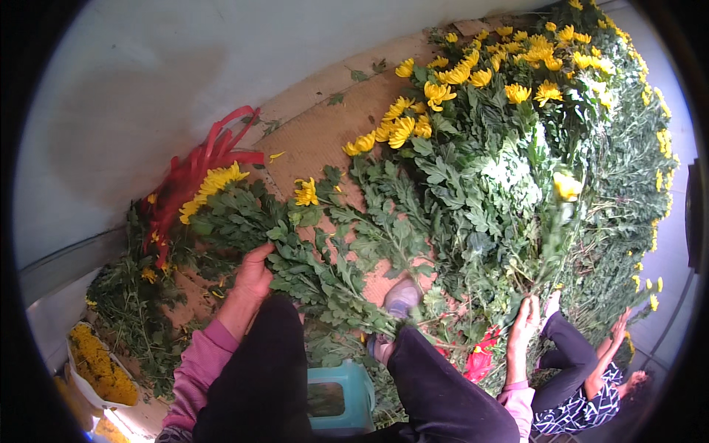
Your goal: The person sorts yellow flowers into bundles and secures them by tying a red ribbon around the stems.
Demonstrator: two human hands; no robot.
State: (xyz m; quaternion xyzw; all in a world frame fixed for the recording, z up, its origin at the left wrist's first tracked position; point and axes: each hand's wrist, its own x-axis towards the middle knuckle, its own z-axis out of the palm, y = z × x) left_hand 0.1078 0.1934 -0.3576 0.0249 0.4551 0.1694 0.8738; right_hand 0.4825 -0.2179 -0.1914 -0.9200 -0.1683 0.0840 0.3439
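Note:
My left hand grips a leafy bunch of yellow chrysanthemums. Their flower heads point up and to the left, and the stems slant down to the right across my knees. On the right, my right hand pinches the lower stem of a single yellow chrysanthemum, held upright and blurred. Behind that stem spreads a large heap of cut chrysanthemums, blooms mostly toward the far side. One loose chrysanthemum lies just right of the bunch.
Red ribbon strips lie by the wall at left. A white container of yellow petals stands at lower left. A teal plastic stool is between my legs, and red material lies near my right knee. Another person sits at lower right.

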